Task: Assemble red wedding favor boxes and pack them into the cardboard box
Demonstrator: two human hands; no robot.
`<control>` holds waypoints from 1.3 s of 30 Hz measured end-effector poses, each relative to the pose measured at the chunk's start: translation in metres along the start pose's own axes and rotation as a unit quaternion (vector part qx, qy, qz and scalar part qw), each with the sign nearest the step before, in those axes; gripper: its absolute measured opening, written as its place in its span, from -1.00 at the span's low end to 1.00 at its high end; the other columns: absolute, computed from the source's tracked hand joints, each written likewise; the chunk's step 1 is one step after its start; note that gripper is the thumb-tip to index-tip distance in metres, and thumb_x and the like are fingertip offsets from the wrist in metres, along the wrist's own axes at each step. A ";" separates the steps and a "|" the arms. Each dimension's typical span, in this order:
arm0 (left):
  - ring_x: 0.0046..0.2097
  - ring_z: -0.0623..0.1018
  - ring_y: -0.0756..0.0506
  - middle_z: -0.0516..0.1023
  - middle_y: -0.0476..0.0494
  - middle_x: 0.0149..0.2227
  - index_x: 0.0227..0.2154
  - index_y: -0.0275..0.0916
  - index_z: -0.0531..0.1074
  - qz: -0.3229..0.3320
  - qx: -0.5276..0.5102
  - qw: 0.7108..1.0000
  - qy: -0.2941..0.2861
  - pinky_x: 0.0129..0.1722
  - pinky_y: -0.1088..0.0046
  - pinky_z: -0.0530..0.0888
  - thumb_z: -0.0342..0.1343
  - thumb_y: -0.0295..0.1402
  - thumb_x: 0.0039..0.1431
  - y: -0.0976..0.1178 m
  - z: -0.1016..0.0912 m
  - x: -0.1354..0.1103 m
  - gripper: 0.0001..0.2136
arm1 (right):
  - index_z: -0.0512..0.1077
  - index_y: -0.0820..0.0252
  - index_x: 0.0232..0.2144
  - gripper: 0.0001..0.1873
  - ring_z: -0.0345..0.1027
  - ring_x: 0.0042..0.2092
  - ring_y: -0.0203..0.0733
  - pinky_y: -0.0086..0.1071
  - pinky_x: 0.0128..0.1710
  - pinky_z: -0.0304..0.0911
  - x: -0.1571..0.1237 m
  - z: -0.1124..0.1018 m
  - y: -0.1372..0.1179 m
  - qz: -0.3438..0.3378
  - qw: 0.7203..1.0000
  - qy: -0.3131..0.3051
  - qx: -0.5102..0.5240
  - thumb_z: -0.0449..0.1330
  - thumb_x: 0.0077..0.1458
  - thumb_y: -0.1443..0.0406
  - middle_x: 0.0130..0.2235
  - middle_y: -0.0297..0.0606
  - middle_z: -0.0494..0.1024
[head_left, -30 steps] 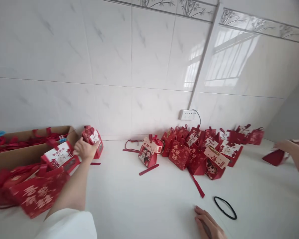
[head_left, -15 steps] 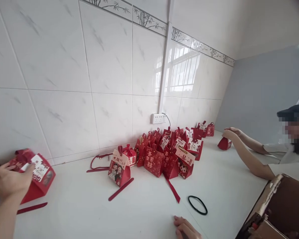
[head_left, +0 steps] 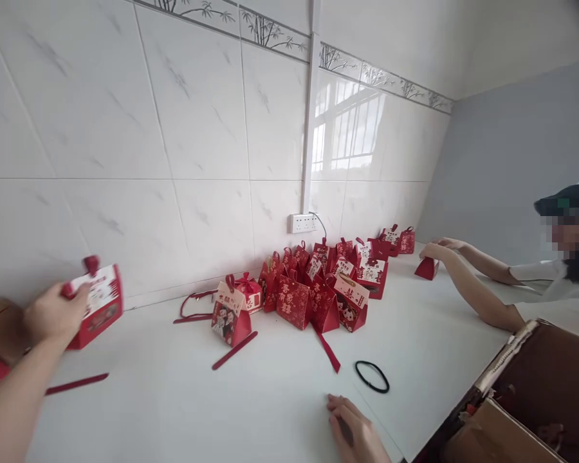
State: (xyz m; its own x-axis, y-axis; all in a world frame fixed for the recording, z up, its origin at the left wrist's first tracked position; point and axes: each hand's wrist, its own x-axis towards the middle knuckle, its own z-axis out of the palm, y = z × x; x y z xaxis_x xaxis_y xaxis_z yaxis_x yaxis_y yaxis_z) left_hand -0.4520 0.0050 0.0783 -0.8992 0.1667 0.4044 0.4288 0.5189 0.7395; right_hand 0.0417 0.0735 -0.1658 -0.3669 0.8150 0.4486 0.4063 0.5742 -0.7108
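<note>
My left hand [head_left: 58,310] is closed on a red gift box [head_left: 96,308] with a white printed panel and a ribbon loop at its top. It holds the box at the left, near the tiled wall. My right hand [head_left: 354,429] rests at the front of the white table [head_left: 197,411], loosely bent, a gap between thumb and forefinger; no object shows in it. Beyond it lies a black elastic band [head_left: 372,377]. A gift box with a printed couple [head_left: 230,318] stands in the middle, a dark red ribbon strip [head_left: 235,351] beside it.
Several red gift boxes [head_left: 294,302] crowd against the wall below a socket strip [head_left: 303,223]. A cardboard box [head_left: 506,424] stands at the lower right, a brown one [head_left: 2,328] at the left. Across the table a co-worker's hands [head_left: 431,251] hold a small red box [head_left: 426,269].
My left hand has lifted the red gift box up and to the right, tilting it. My right hand has come further into view. The camera view has shifted slightly.
</note>
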 end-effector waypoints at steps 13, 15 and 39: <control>-0.47 0.43 0.00 0.40 0.01 -0.53 -0.44 -0.23 0.32 0.218 -0.338 0.886 -0.228 -0.48 0.53 0.38 0.02 -0.04 0.12 0.126 0.009 -0.223 -0.68 | 0.47 0.22 -0.33 -0.50 0.48 -0.15 -0.03 -0.25 -0.12 0.43 0.034 -0.060 -0.050 0.114 0.966 0.017 0.231 -0.01 0.15 -0.07 -0.22 -0.07 0.56; -0.55 0.34 0.04 0.31 0.06 -0.60 -0.49 -0.23 0.30 0.183 -0.402 0.827 -0.348 -0.57 0.56 0.30 0.08 -0.04 0.07 0.127 0.008 -0.268 -0.67 | 0.44 0.19 -0.30 -0.54 0.46 -0.12 -0.07 -0.25 -0.09 0.42 0.050 -0.086 -0.073 0.059 0.952 0.051 0.296 0.01 0.16 -0.06 -0.18 -0.12 0.54; -0.39 0.48 0.00 0.55 -0.05 -0.37 -0.29 -0.25 0.48 0.245 -0.353 0.715 -0.552 -0.36 0.52 0.43 0.13 -0.25 0.06 0.115 0.091 -0.366 -0.79 | 0.39 0.19 -0.38 -0.79 0.38 -0.39 -0.27 -0.44 -0.39 0.31 0.067 -0.095 -0.046 -0.024 0.987 0.091 0.130 0.08 0.18 0.18 -0.42 -0.30 0.48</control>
State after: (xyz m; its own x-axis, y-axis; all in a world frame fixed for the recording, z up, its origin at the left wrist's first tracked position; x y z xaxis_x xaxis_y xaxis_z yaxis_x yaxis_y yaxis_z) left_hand -0.0814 0.0798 -0.0336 0.0209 0.9455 0.3250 0.3032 -0.3157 0.8991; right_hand 0.0777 0.1092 -0.0516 -0.2141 0.8017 0.5581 0.1556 0.5920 -0.7908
